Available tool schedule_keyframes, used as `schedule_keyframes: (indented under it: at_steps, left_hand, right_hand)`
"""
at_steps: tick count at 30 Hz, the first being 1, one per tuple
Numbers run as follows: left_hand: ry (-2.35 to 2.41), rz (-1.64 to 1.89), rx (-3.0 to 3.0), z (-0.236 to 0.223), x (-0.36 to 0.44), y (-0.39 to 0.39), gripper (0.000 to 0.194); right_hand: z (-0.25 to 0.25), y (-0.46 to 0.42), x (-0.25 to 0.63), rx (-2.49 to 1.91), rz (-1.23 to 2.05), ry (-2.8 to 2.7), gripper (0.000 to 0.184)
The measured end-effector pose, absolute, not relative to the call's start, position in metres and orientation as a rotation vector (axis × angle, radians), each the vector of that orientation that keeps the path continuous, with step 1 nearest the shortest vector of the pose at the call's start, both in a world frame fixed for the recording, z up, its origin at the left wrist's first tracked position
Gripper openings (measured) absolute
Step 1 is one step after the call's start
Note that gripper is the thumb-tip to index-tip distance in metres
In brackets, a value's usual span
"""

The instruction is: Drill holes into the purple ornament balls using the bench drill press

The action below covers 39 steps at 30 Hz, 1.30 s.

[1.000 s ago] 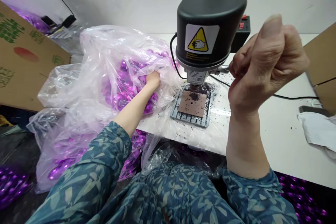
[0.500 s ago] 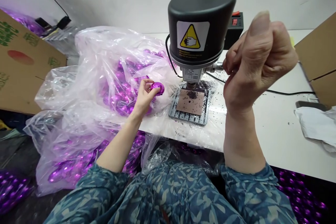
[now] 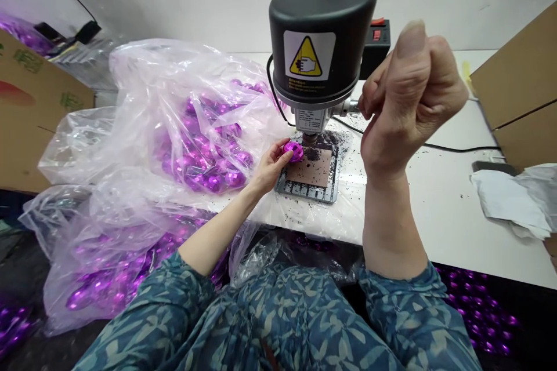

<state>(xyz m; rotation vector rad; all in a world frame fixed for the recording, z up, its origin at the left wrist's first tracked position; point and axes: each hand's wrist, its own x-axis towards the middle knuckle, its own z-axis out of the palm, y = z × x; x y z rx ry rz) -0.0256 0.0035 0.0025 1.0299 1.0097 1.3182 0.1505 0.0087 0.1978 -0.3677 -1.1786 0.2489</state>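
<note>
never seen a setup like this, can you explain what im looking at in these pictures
All the pictures come from one camera worn on a person's head, looking forward and down at two bare hands; there is no robot. The black machine with the yellow warning label looks like a small bench drill press. Below it, a brown square plate, sprinkled with dark shavings, lies on a slotted metal base on the white table. The left hand holds a shiny purple ball beside the plate. The right hand is closed in a fist beside the machine. At left, a clear plastic bag holds more purple balls.
</note>
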Motion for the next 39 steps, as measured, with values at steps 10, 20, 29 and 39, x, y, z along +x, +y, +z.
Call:
schedule_keyframes:
  at_steps: [10, 20, 29, 39]
  left_hand:
    - [0.974, 1.276, 1.250, -0.014, -0.021, 0.017, 0.066]
    - [1.050, 1.264, 1.481, -0.020, -0.013, 0.014, 0.074]
    - [1.244, 1.349, 1.840, -0.011, 0.005, 0.001, 0.050]
    - [1.247, 1.363, 1.713, -0.020, 0.014, -0.003, 0.059]
  right_hand:
    - [0.196, 0.010, 0.151, -0.307, 0.232, -1.185, 0.040]
    - [0.197, 0.007, 0.150, -0.450, 0.181, -1.203, 0.051]
    - [0.194, 0.006, 0.153, -0.397, 0.187, -1.235, 0.039]
    - [0.179, 0.001, 0.154, -0.414, 0.141, -1.241, 0.048]
